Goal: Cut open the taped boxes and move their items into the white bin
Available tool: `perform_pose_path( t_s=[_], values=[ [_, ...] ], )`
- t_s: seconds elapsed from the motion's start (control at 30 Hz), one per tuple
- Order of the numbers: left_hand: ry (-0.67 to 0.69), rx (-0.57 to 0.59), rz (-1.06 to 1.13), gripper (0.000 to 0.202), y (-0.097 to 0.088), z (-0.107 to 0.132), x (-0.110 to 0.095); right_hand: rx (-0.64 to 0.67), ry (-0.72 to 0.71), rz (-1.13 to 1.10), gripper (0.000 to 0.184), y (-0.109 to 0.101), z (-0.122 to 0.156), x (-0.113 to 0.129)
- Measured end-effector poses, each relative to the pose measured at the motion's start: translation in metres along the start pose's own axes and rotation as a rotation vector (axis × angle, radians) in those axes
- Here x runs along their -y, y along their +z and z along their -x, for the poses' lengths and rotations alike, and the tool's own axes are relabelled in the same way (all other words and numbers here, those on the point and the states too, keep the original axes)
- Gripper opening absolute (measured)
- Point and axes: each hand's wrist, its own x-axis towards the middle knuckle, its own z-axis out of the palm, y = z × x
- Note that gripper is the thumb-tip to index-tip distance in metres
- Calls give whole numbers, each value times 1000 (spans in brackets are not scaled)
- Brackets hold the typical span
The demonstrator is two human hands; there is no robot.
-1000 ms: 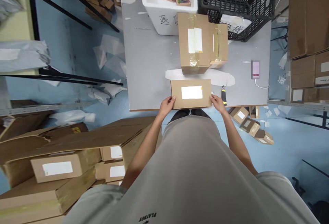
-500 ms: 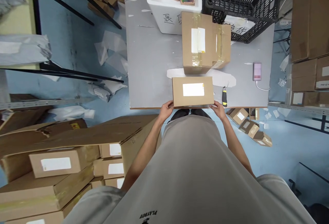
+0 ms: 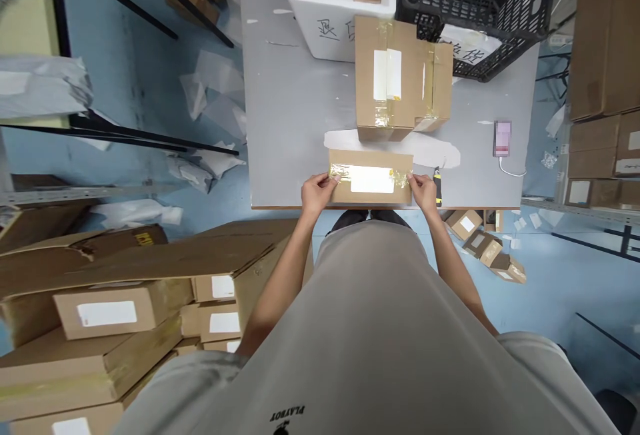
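Observation:
A closed cardboard box with a white label lies near the table's front edge. A shiny strip of clear tape runs across its top and over the label. At the box's left end, my left hand is closed, thumb and fingers pinched at the tape's end. My right hand pinches likewise at the right end. Just right of that hand lies a yellow-and-black utility knife. Beyond the box stand a taller taped carton and a smaller carton.
A white bin holding colourful packs and a black plastic crate stand at the table's back. A phone on a cable lies at the right. A large open carton with several boxes is at my left.
Both hands have moved up from the box's front corners to its ends. Clear tape now shows across the labelled top, where none showed before.

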Motion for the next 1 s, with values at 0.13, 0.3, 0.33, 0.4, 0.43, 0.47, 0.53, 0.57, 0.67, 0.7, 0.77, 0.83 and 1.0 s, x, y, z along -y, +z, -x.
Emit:
perform_pose_path(
  t_s=[0.13,0.3,0.33,0.4,0.43,0.47,0.53,0.57,0.67,0.7,0.77,0.83,1.0],
  values=[
    [-28,13,46,46,4,-3,9,11,23,1,82,3,2,-2],
    [-107,16,205,59,5,2,20,-108,-140,111,60,9,29,23],
    [-136,10,255,61,6,2,24,-79,-179,127,58,13,35,28],
    [-216,-6,345,66,9,-2,31,-6,-221,162,56,22,44,34],
    [-263,-10,373,67,11,-5,35,19,-225,179,56,25,47,34],
    [-308,-11,384,67,14,-9,38,31,-220,190,58,27,49,33],
    [-380,12,364,64,21,-17,43,26,-195,193,62,24,50,27],
    [-405,31,347,62,26,-21,43,11,-179,188,64,20,49,23],
    [-415,120,331,63,40,-27,35,-51,-125,177,72,-3,44,12],
    [-396,157,351,65,44,-27,29,-73,-97,176,76,-12,42,10],
    [-339,233,416,72,52,-22,16,-118,-28,168,83,-30,38,10],
    [-278,292,481,79,58,-15,-1,-153,18,143,89,-43,36,17],
    [-192,334,517,85,66,5,-35,-129,-4,83,95,-53,40,49]
  ],
)
